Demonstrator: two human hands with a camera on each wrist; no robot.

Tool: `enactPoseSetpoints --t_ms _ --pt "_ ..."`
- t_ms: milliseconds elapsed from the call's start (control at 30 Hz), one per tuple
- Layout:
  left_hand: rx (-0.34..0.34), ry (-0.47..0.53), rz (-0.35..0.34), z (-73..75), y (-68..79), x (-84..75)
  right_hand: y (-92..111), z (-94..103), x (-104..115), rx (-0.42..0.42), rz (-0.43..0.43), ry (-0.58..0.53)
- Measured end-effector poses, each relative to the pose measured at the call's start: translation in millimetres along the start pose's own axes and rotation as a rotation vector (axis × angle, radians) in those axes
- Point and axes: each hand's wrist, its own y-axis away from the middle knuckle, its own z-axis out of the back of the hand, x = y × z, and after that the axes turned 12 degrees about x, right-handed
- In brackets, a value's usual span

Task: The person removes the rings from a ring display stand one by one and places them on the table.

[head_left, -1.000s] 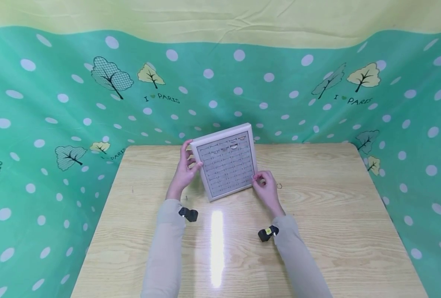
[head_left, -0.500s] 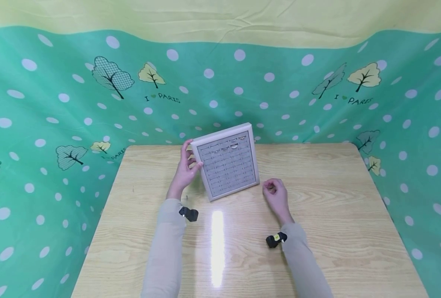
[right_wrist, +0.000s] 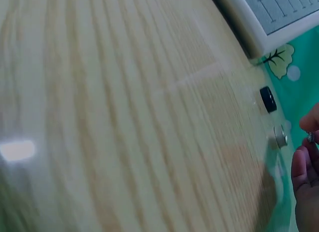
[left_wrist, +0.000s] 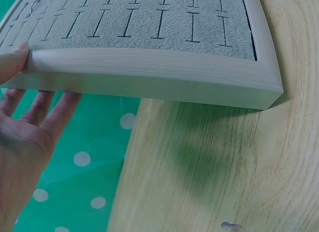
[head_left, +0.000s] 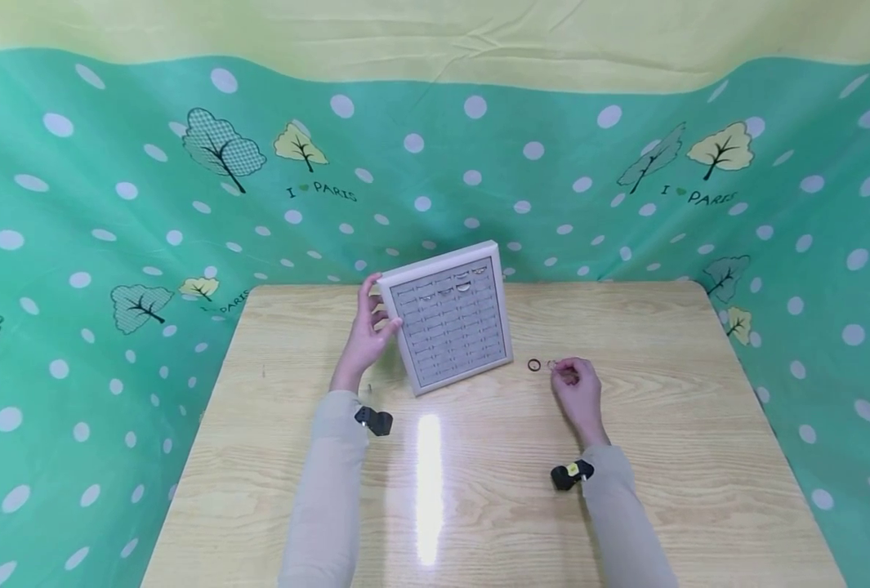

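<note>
My left hand (head_left: 363, 339) grips the upper left side of a ring display tray (head_left: 394, 347), thumb at its front and fingers under it in the left wrist view. The tray has a pale frame and a grey slotted pad (head_left: 449, 331); it stands tilted on the table. Several rings (head_left: 464, 287) sit in its upper slots. My right hand (head_left: 580, 396) is right of the tray, over the table. In the right wrist view its fingertips pinch a small silvery ring (right_wrist: 310, 137), partly hidden. Beside it stand a black ring (right_wrist: 268, 100) and a silver ring (right_wrist: 280, 136).
The wooden table (head_left: 670, 457) ends at a green dotted curtain (head_left: 471, 155) behind and at both sides. A small item (head_left: 368, 388) lies on the table near my left wrist. A bright reflection crosses the table's middle.
My right hand has moved right, from the tray's lower right corner, uncovering the black ring on the table. My left hand and the tray have stayed in place.
</note>
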Motion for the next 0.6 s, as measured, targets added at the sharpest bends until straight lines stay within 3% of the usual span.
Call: enactPoseSetpoints --t_ms 400,600 --pt "-0.01 0.002 0.009 1.0 -1.7 -1.6 -7.1 14.1 -14.6 -0.015 0.076 0.101" --pt "-0.001 0.017 0.016 1.0 -0.6 -1.8 -11.5 17.5 -18.0 -0.022 0.05 0.153"
